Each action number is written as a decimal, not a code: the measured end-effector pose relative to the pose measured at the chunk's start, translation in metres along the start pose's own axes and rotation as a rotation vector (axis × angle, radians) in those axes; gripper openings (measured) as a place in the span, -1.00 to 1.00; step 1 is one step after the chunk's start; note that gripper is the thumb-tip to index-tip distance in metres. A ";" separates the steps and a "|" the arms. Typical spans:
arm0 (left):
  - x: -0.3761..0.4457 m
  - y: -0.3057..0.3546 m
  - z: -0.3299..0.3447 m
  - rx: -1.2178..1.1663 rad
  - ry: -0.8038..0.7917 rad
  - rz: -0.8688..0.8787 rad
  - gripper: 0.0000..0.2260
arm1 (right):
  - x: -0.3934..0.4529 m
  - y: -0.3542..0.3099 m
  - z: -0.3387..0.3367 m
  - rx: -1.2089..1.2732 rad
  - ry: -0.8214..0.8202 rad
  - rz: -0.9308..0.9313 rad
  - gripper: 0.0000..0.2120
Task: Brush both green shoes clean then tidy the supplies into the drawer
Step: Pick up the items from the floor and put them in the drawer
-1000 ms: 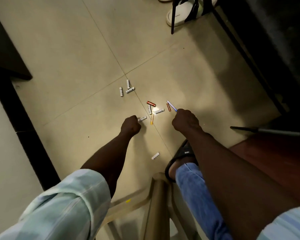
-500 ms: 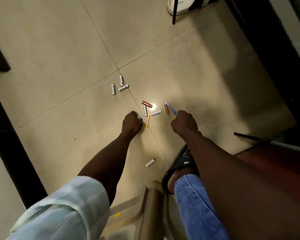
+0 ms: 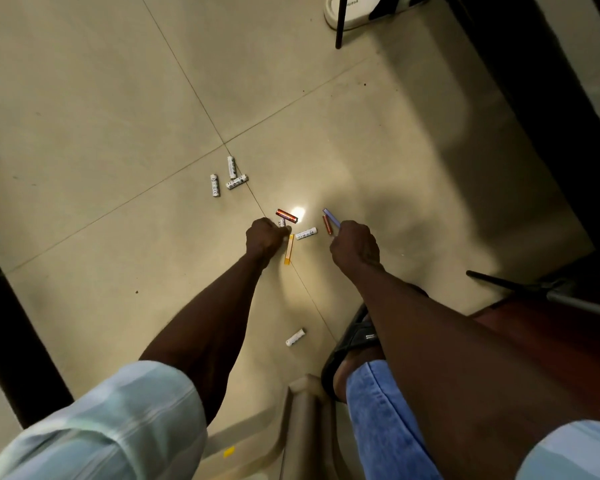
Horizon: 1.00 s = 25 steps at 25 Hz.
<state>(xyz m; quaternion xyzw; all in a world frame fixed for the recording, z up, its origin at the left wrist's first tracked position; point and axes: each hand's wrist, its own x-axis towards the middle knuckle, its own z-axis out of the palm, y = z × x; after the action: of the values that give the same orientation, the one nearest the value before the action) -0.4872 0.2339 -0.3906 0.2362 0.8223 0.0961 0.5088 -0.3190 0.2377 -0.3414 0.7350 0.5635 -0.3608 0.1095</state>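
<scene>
Off-task pickup: left hand (image 3: 264, 237) fisted among floor batteries (image 3: 305, 233); right hand (image 3: 355, 244) pinches blue stick (image 3: 331, 218). Next: gather rest.

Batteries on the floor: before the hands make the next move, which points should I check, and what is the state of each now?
1. Right hand grips the purple battery: ok.
2. Left hand holds something: cannot tell, its curled fingers hide it.
3. Loose batteries all gathered: not ok; three white batteries, a lone white battery and a yellow battery lie on the floor.
4. Green shoes in view: not ok.
5. Drawer in view: not ok.
</scene>
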 end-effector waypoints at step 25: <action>0.027 0.011 -0.028 0.789 -0.009 0.586 -0.76 | 0.025 -0.006 0.005 0.800 -0.255 0.125 -0.72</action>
<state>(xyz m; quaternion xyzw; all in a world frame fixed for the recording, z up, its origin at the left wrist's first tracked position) -0.5189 0.2591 -0.3944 0.6328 0.6926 -0.0845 0.3357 -0.3236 0.2558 -0.3597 0.7019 0.3155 -0.6316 -0.0939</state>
